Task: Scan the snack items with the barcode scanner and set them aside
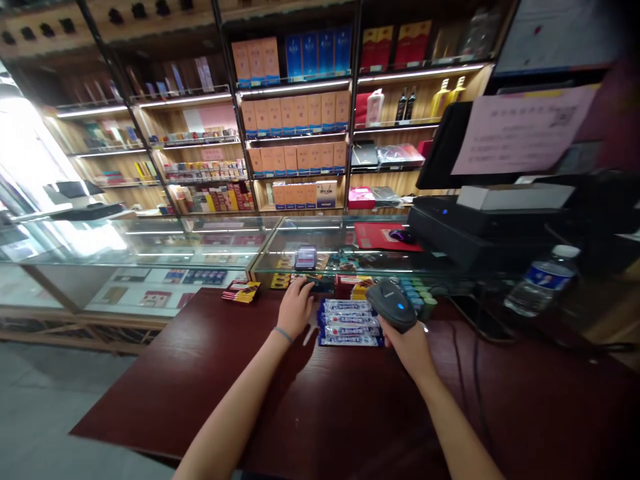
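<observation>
My right hand (pixel 411 345) is wrapped round the handle of a dark barcode scanner (pixel 391 304), whose blue light shows on top. Just left of the scanner lies a row of blue-and-white wrapped snack sticks (pixel 350 321), side by side on the dark red wooden table (pixel 320 407). Left of those packets, my left hand (pixel 295 308) rests palm down near the glass counter's edge, fingers stretched forward and slightly bent, with nothing visible in them. Beyond its fingertips a small lit screen (pixel 306 257) stands on the glass.
Red-and-yellow packets (pixel 241 291) lie at the table's back left edge. A glass display counter (pixel 280 233) runs behind. On the right are a water bottle (pixel 543 280), a phone-like dark slab (pixel 483 319), cables and a monitor (pixel 443 147). A mouse (pixel 401 236) sits on red paper.
</observation>
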`<state>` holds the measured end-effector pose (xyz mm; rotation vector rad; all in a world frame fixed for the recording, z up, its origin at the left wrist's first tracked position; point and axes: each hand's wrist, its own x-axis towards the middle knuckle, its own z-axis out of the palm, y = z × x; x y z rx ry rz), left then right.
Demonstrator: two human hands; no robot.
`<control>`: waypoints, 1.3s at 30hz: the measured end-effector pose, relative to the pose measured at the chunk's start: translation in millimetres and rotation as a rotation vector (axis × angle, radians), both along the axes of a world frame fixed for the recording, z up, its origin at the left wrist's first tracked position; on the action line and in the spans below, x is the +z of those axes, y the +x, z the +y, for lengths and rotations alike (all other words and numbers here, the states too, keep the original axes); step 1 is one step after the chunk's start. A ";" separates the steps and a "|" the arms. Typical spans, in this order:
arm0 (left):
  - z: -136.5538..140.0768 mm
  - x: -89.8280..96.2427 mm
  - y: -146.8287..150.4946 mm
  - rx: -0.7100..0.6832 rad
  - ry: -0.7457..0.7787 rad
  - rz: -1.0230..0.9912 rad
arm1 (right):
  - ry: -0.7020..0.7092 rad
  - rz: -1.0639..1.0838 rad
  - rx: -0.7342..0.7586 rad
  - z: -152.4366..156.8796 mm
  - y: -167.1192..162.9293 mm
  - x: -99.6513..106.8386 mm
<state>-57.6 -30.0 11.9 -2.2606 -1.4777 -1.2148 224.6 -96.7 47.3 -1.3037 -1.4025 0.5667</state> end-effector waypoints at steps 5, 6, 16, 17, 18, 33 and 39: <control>9.3 6.8 56.0 -0.128 -0.002 0.016 | -0.037 0.116 0.000 2.4 21.3 2.2; 10.8 7.8 66.6 -0.155 -0.008 0.016 | -0.039 0.133 -0.006 2.7 25.6 3.1; 32.7 2.7 138.2 -0.232 -0.037 0.002 | -0.067 0.239 -0.044 1.8 47.7 13.2; 34.6 1.6 141.0 -0.214 -0.044 -0.006 | -0.072 0.248 -0.047 2.1 48.0 12.6; 36.2 0.7 142.9 -0.198 -0.052 -0.010 | -0.077 0.256 -0.051 2.7 48.1 11.8; 14.1 7.4 112.5 -0.165 0.050 -0.268 | -0.068 0.222 -0.022 5.9 37.2 1.5; 0.7 -9.8 74.6 -0.082 -0.025 -1.121 | -0.028 0.175 -0.016 3.7 15.7 -5.4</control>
